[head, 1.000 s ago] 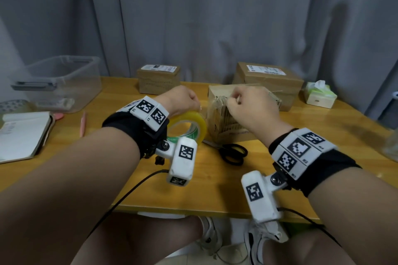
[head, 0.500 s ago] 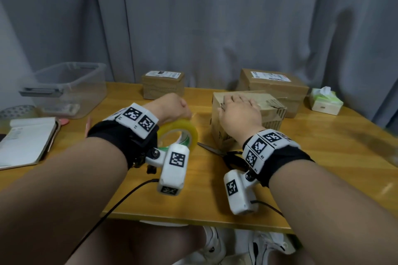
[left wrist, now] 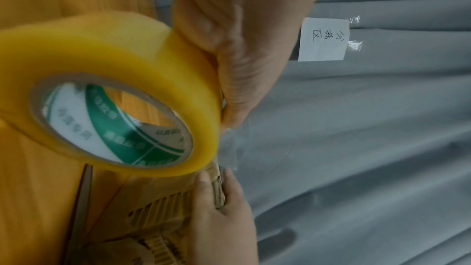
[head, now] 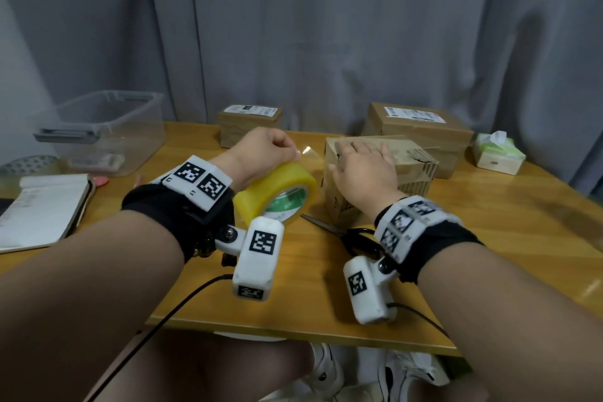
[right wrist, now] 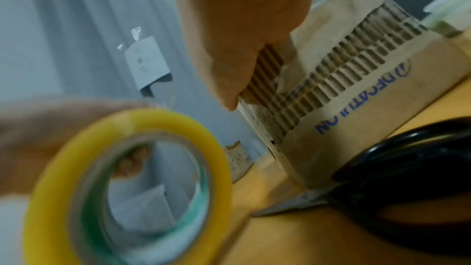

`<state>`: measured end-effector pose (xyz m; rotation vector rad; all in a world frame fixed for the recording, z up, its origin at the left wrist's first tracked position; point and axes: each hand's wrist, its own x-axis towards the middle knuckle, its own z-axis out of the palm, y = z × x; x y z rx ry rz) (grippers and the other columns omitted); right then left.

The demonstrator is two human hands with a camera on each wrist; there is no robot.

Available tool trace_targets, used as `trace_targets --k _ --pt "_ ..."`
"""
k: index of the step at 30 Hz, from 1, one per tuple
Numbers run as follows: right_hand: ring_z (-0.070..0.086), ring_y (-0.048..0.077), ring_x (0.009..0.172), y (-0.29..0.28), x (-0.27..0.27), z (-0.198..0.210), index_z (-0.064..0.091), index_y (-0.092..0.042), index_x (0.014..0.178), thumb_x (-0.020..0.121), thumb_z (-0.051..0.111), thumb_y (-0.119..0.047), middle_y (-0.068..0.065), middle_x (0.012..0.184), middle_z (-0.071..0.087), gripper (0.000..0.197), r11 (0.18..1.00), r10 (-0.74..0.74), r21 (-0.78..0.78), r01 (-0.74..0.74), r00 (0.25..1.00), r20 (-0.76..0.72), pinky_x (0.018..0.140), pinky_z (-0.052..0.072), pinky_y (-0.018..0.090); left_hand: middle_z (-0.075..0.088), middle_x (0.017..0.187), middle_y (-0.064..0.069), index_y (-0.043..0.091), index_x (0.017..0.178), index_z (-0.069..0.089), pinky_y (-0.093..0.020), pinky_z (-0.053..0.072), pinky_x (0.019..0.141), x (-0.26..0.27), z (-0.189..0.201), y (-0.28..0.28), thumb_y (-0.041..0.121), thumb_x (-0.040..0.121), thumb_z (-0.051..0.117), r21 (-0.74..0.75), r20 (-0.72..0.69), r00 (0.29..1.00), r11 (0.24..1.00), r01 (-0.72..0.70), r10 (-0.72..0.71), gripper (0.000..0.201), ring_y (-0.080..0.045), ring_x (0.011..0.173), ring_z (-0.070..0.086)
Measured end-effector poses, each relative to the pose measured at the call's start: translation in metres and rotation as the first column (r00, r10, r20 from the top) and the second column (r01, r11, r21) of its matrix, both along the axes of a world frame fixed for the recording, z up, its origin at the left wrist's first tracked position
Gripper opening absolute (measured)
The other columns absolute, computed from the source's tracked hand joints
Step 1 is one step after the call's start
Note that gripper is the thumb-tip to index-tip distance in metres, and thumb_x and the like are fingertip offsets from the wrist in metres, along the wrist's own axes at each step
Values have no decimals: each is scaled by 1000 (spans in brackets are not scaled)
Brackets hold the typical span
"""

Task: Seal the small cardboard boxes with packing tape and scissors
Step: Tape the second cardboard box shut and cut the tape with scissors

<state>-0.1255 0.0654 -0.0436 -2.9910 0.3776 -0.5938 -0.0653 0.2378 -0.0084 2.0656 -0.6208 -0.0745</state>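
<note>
My left hand (head: 288,150) grips a yellow packing tape roll (head: 277,192) just above the table, left of a small worn cardboard box (head: 414,170). A clear strip of tape (head: 308,153) stretches from the roll to the box's top edge. My right hand (head: 362,153) lies flat on the box's top with its fingers spread and the thumb over the near left edge. In the left wrist view the roll (left wrist: 109,67) is held at its rim. Black-handled scissors (head: 355,238) lie on the table in front of the box, partly hidden under my right wrist.
Two more cardboard boxes (head: 249,124) (head: 421,127) stand at the back by the grey curtain. A clear plastic bin (head: 107,130) and a notebook (head: 42,206) sit on the left. A tissue pack (head: 497,153) sits at the far right.
My right hand went from pinching the tape end at the box to lying flat on the box's top. My left hand kept the roll and tilted it up slightly.
</note>
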Motion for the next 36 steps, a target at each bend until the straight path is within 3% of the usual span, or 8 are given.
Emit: trace_targets --k 4,7,17,21,26,28,31,36 --pt "55 9 111 5 -21 22 62 -22 113 98 41 -48 -3 114 62 36 755 155 530 -385 891 427 101 40 35 60 81 4 13 88 66 -13 44 62 -7 6 5 18 88 65 -27 67 997 999 36 -34 4 -6 72 54" --pt "59 3 89 15 -37 37 68 -17 103 86 65 -44 -5 97 65 32 621 208 622 -477 865 457 77 46 16 59 77 5 16 84 63 -9 42 61 -19 15 6 16 89 63 -73 102 993 995 74 -67 5 -5 71 53" --pt "59 12 77 16 -58 76 62 -20 75 88 67 -15 -5 77 63 15 743 358 493 -452 891 278 77 52 33 57 83 -4 11 112 47 -20 51 48 -56 47 2 29 84 70 42 68 990 992 118 -120 41 -12 63 57" --pt "59 12 79 8 -70 87 66 -13 80 86 69 -14 -6 79 61 7 778 386 429 -459 888 251 80 51 31 59 72 11 11 97 66 -6 40 55 -59 57 -7 21 82 72 77 175 959 974 214 -224 19 10 57 52" --pt "56 15 93 -5 -70 78 52 -16 108 76 76 -45 1 104 58 49 733 112 655 -181 983 147 80 49 32 58 69 3 12 83 62 -13 45 55 -63 44 -31 13 86 67 -55 182 964 976 209 -196 6 -4 60 53" --pt "62 25 97 -3 -78 73 58 -17 112 69 74 -58 8 109 64 62 559 100 829 6 992 -74 81 53 39 56 66 0 12 81 60 -18 47 54 -61 33 -40 11 87 66 -88 160 972 978 190 -174 8 -8 57 52" --pt "66 23 57 -4 -92 69 63 -5 101 89 63 -31 14 70 68 29 252 155 966 58 983 -99 56 56 31 56 64 -2 16 75 58 -23 47 54 -59 18 -52 10 88 65 -103 144 974 976 190 -175 15 -13 56 54" --pt "62 20 44 -7 -89 56 56 3 103 94 57 -37 15 60 65 42 274 116 946 171 971 -209 46 53 28 62 68 -4 11 80 63 -20 48 59 -46 22 -67 13 88 65 -106 211 970 983 147 -122 9 -11 60 57"
